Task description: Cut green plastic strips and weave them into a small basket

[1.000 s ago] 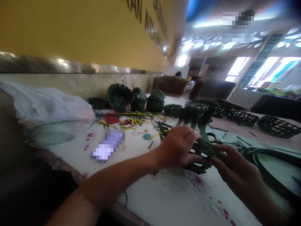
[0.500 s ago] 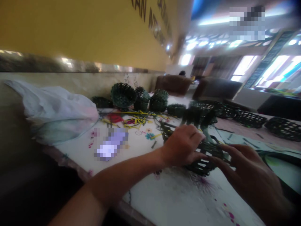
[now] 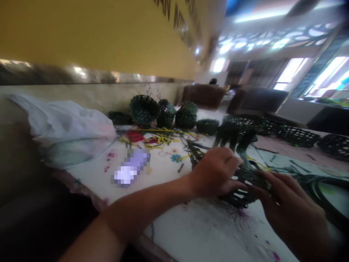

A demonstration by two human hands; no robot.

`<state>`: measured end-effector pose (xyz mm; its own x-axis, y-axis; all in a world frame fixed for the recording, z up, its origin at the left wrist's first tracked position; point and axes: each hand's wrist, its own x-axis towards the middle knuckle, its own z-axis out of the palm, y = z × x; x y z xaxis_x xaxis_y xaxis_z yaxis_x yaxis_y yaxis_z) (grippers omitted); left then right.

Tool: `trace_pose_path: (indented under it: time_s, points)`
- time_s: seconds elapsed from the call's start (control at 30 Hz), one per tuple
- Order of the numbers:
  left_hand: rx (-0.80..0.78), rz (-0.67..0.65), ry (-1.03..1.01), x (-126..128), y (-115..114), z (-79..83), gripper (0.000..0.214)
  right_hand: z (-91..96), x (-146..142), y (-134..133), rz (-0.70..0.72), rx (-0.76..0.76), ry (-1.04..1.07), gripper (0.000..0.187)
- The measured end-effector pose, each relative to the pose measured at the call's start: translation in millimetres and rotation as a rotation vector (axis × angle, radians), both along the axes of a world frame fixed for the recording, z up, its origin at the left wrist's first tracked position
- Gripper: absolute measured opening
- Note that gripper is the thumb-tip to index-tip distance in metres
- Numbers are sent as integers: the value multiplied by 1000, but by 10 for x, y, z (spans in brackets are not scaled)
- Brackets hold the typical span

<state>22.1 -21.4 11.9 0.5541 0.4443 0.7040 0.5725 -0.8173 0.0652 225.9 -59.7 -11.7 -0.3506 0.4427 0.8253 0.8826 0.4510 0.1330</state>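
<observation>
A dark green woven basket (image 3: 240,198) with loose strip ends standing up from its rim is between my two hands, low over the table (image 3: 191,233). My left hand (image 3: 218,169) is closed on the near left part of the rim, fingers curled over it. On the right side, my right hand (image 3: 289,203) pinches the rim between thumb and fingers. Parts of the weave lie hidden behind both hands. Wide upright strips (image 3: 230,136) rise just beyond my left hand.
Several finished-looking green baskets (image 3: 144,109) line the wall side and far edge. Yellow and green strips (image 3: 160,140) lie scattered before them. A pixelated phone-like object (image 3: 132,167) and a white plastic bag (image 3: 71,123) are at left. Coiled dark strips (image 3: 319,193) lie at right.
My right hand has shifted slightly and its fingers sit closer over the rim. Both hands keep hold of the basket. The view has turned a little to the left.
</observation>
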Motion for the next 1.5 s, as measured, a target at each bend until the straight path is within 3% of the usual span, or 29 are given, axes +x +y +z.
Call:
trace_pose_path:
  time_s: [0.4,0.53,0.67,0.77,0.87,1.13,1.5]
  points:
    - [-16,-41,-43,-12,-1,0,51,14,18,10,27,-48,33,49]
    - [-20,-132,-125,-44,7,27,43,-1,16,-9,41,-103,67,35]
    - [-83,-201,-247,-86,-17,109,16,55,-9,-56,130,-124,134,24]
    - [-22,-115,-370,-135,8,150,13,95,-11,-48,167,-135,176,23]
    - [-66,-34,-443,-180,46,158,12,104,-2,-42,171,-156,193,23]
    - [-109,-95,-364,-169,60,112,11,75,15,-24,184,-172,218,21]
    - [-122,-74,-363,-154,32,119,8,28,29,-11,198,-181,195,32]
